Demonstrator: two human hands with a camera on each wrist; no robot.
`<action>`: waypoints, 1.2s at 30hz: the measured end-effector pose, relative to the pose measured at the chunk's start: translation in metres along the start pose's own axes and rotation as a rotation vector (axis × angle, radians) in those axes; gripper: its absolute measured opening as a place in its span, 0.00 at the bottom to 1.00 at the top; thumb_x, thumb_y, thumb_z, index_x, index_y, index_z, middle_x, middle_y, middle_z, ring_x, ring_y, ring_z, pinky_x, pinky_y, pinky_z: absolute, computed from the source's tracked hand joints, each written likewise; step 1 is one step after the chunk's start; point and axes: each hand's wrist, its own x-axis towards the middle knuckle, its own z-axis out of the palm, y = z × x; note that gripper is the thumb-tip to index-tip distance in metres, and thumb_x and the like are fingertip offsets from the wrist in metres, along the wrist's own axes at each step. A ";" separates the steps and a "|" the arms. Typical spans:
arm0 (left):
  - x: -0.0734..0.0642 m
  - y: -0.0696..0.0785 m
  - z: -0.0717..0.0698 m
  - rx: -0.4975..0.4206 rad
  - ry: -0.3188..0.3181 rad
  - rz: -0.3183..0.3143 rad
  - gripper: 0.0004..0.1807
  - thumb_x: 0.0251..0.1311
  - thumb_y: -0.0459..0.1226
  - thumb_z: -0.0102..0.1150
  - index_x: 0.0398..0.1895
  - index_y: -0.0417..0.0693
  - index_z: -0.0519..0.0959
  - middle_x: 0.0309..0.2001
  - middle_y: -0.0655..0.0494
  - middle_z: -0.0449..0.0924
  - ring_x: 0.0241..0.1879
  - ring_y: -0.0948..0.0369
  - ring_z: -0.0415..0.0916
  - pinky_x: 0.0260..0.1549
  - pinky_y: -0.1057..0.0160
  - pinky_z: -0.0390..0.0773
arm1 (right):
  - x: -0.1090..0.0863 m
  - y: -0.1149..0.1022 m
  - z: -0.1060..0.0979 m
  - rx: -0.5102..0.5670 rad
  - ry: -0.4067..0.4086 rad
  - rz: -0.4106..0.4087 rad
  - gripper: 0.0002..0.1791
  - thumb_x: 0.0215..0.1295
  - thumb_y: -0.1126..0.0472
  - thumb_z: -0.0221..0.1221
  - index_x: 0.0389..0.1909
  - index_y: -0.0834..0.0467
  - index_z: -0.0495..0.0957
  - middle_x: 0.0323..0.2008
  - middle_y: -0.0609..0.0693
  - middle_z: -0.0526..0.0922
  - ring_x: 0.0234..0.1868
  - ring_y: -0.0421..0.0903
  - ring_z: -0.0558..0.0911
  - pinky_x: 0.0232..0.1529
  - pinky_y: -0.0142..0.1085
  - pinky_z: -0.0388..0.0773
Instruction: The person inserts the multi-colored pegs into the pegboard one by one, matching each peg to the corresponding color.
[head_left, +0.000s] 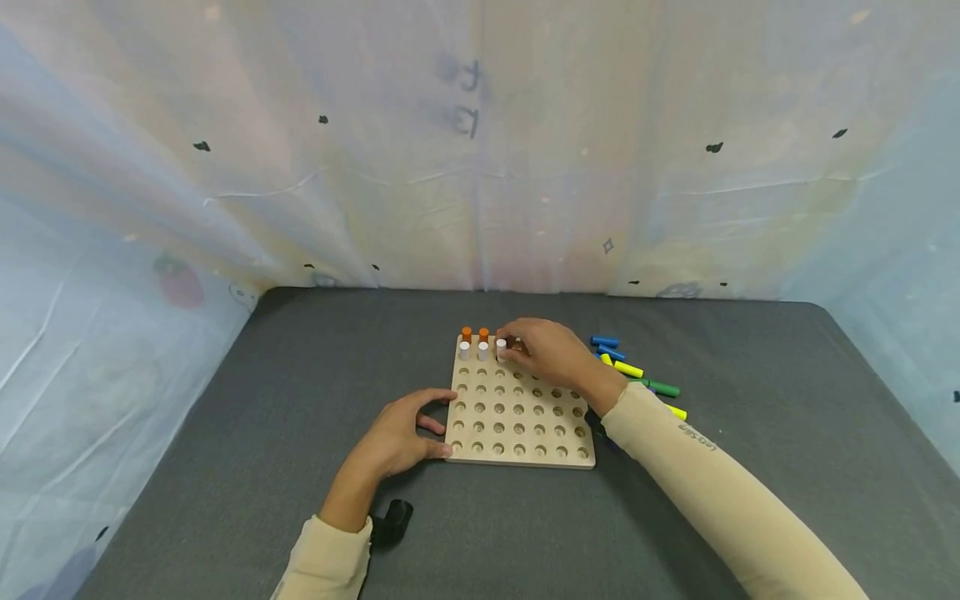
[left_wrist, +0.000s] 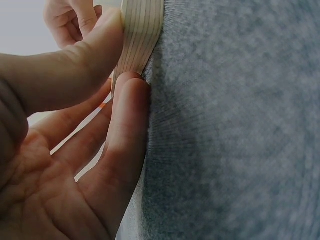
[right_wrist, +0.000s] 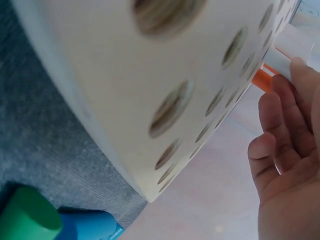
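A pale wooden pegboard (head_left: 517,421) with rows of round holes lies on the dark table. My right hand (head_left: 551,354) reaches over its far side and pinches a white peg (head_left: 501,345) between thumb and fingers, at the third spot of the second row. Two more white pegs (head_left: 473,351) stand upright to its left, with orange pegs (head_left: 475,334) in the row behind. In the right wrist view an orange peg (right_wrist: 262,80) shows close by the fingers. My left hand (head_left: 401,433) rests at the board's left edge, thumb by the near corner, fingers spread along the side.
To the right of the board lie loose pegs: blue pegs (head_left: 603,341), yellow pegs (head_left: 628,369) and a green peg (head_left: 663,388), partly hidden by my right sleeve (head_left: 675,442). A pale printed curtain (head_left: 555,167) hangs behind the grey-black table (head_left: 360,342) and along its sides.
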 end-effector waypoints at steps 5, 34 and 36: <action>0.000 0.000 0.001 0.004 -0.003 0.007 0.42 0.40 0.30 0.80 0.63 0.62 0.76 0.38 0.59 0.85 0.38 0.64 0.82 0.42 0.55 0.78 | -0.001 -0.001 0.000 -0.003 -0.001 -0.014 0.15 0.72 0.50 0.58 0.56 0.49 0.81 0.47 0.44 0.84 0.43 0.40 0.82 0.44 0.40 0.79; 0.001 -0.006 0.002 -0.014 -0.006 0.021 0.40 0.42 0.31 0.79 0.63 0.63 0.77 0.40 0.58 0.86 0.41 0.62 0.82 0.44 0.53 0.78 | -0.127 -0.005 -0.041 0.028 0.153 0.172 0.20 0.66 0.55 0.65 0.58 0.52 0.81 0.45 0.47 0.85 0.40 0.43 0.80 0.39 0.41 0.75; 0.001 -0.006 0.002 -0.014 -0.002 0.012 0.40 0.42 0.31 0.79 0.63 0.64 0.77 0.39 0.58 0.86 0.40 0.62 0.82 0.44 0.53 0.78 | -0.138 -0.002 -0.044 0.044 0.151 0.207 0.19 0.66 0.56 0.65 0.57 0.51 0.81 0.44 0.47 0.84 0.40 0.42 0.79 0.39 0.41 0.75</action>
